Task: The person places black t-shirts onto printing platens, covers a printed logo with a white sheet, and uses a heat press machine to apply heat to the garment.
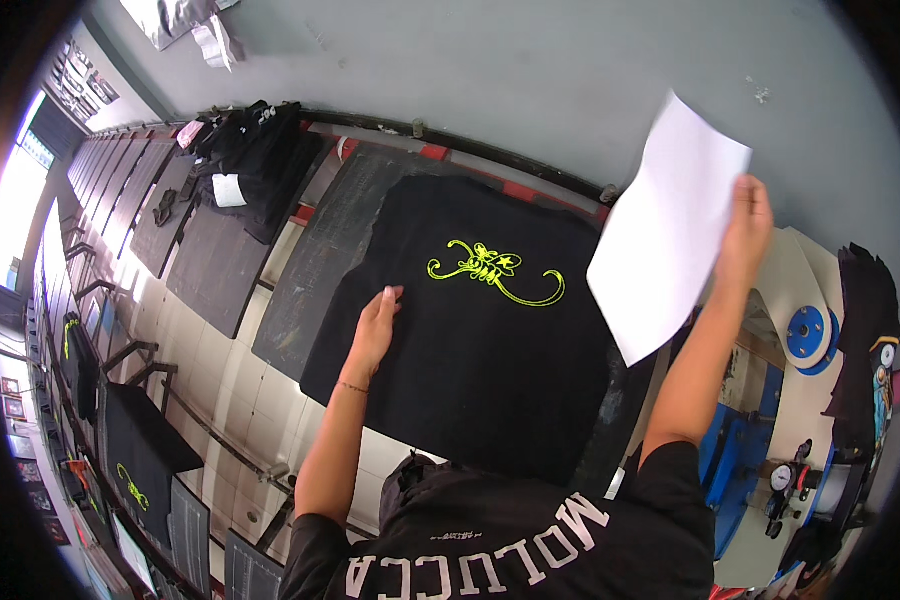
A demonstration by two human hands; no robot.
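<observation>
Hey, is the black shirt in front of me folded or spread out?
Spread out: the black shirt lies flat over the dark board, its neon-yellow print fully visible.

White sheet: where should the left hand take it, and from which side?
The white sheet is probably best pinched at its left corner, with the left hand coming from the left. The right hand holds the opposite side, while this corner is uncovered and faces the left hand. The sheet looks thin and slightly curved, so pinch lightly to avoid creasing.
</observation>
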